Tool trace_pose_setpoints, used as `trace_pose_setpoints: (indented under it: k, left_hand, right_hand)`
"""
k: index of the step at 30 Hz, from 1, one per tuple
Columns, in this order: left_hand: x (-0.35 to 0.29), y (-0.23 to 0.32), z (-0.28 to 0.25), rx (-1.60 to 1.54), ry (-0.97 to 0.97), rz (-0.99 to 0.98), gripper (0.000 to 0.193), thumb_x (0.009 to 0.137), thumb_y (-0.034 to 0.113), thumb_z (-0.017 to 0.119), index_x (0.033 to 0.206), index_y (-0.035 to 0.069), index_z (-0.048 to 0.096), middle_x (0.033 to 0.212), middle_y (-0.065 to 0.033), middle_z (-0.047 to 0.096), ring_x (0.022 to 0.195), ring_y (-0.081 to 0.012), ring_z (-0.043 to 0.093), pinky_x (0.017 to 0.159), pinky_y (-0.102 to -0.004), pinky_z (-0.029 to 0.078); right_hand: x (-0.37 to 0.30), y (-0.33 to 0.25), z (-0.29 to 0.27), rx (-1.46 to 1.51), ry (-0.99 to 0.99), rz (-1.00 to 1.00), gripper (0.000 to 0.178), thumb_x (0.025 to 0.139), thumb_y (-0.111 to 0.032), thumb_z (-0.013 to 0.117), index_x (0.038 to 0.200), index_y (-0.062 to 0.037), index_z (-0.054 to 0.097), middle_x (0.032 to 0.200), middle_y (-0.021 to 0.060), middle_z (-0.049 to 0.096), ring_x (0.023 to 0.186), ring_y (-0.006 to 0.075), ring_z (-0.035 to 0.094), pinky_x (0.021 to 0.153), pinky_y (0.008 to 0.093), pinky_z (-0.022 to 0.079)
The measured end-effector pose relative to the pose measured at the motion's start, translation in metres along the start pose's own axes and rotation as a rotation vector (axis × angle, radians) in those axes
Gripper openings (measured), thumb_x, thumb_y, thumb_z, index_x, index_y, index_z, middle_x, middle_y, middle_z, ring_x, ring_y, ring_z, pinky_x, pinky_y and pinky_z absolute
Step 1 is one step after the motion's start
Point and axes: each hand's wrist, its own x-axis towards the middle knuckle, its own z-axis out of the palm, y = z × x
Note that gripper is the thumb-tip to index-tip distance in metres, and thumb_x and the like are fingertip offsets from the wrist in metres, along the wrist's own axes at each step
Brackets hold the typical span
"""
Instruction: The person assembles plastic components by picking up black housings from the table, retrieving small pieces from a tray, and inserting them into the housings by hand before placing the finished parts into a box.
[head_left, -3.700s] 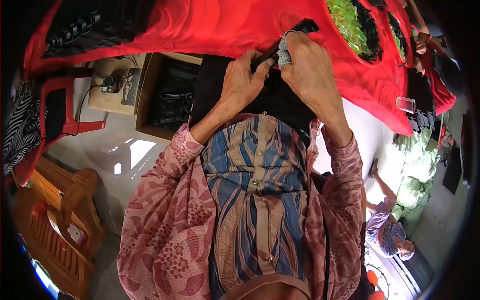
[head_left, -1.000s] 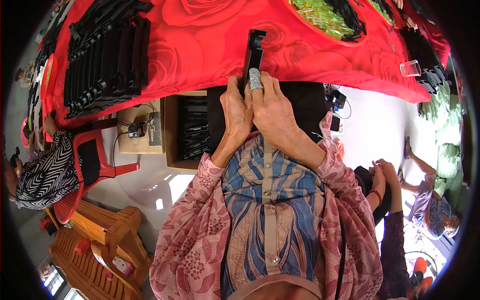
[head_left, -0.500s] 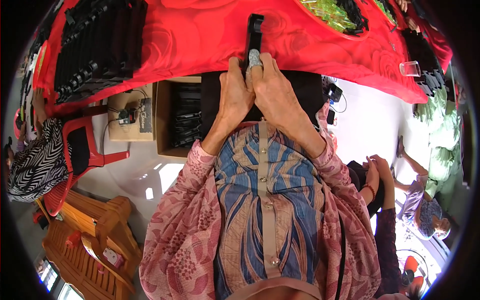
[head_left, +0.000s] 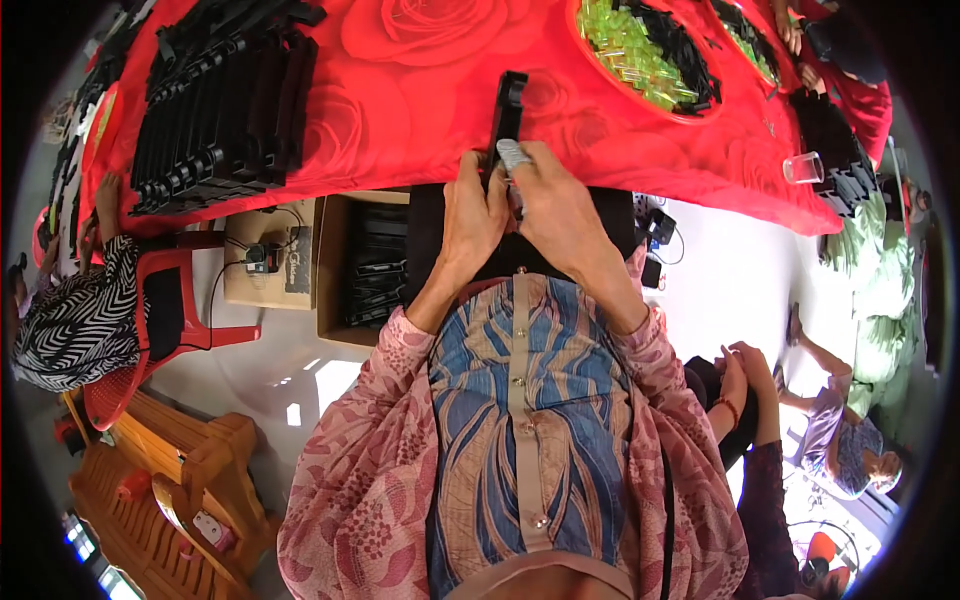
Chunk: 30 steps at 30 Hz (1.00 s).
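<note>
Both my hands meet at the near edge of a table with a red rose-patterned cloth (head_left: pixel 430 110). Between them stands a long, narrow black plastic piece (head_left: pixel 509 100) with a hooked far end, pointing away from me. My left hand (head_left: pixel 472 222) is closed on its near part, thumb alongside. My right hand (head_left: pixel 562 208) presses against the same end with bent fingers; a grey wrap (head_left: pixel 513 156) covers one of its fingertips. The fingers hide the piece's near end, and I cannot make out whether the right hand holds anything else.
Black plastic parts (head_left: pixel 215 135) are stacked at the table's left. A round tray of yellow-green clear pieces (head_left: pixel 632 55) and black parts sits far right, a clear cup (head_left: pixel 802 168) nearer. Below are a cardboard box (head_left: pixel 330 275) and red chair (head_left: pixel 180 335). Other people sit on both sides.
The view has shifted, showing more of the far table. My hands still hold the black piece at the edge, and the right fingers have drawn slightly back along it.
</note>
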Motion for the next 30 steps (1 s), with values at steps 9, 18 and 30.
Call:
trace_pose_setpoints:
  k: [9, 18, 30]
  left_hand:
    - [-0.02, 0.014, 0.002, -0.13, -0.177, -0.029, 0.02, 0.096, 0.016, 0.047, 0.1, -0.004, 0.05, 0.065, -0.0095, 0.059, 0.053, -0.0139, 0.058, 0.049, -0.0281, 0.046]
    - [-0.029, 0.004, 0.012, -0.231, -0.136, -0.057, 0.019, 0.093, 0.012, 0.053, 0.102, -0.004, 0.053, 0.07, -0.0057, 0.059, 0.06, -0.0102, 0.053, 0.055, -0.0256, 0.043]
    - [-0.024, -0.007, 0.017, -0.281, -0.058, -0.039, 0.019, 0.088, 0.014, 0.063, 0.085, -0.004, 0.059, 0.058, -0.0017, 0.055, 0.052, -0.0047, 0.045, 0.046, -0.0231, 0.034]
  right_hand:
    - [0.031, 0.025, -0.019, 1.167, 0.551, 0.451, 0.029, 0.092, -0.01, 0.056, 0.116, 0.0053, 0.054, 0.102, 0.0129, 0.062, 0.089, 0.0212, 0.063, 0.08, 0.0282, 0.05]
    - [0.033, 0.017, -0.023, 1.782, 0.429, 0.496, 0.029, 0.092, -0.017, 0.049, 0.108, 0.0047, 0.061, 0.065, -0.0012, 0.035, 0.057, 0.0113, 0.035, 0.058, 0.0284, 0.032]
    - [0.032, -0.004, -0.019, 1.67, 0.739, 0.456, 0.014, 0.084, -0.001, 0.046, 0.086, 0.0034, 0.06, 0.061, 0.0063, 0.048, 0.051, 0.0136, 0.039, 0.051, 0.0313, 0.039]
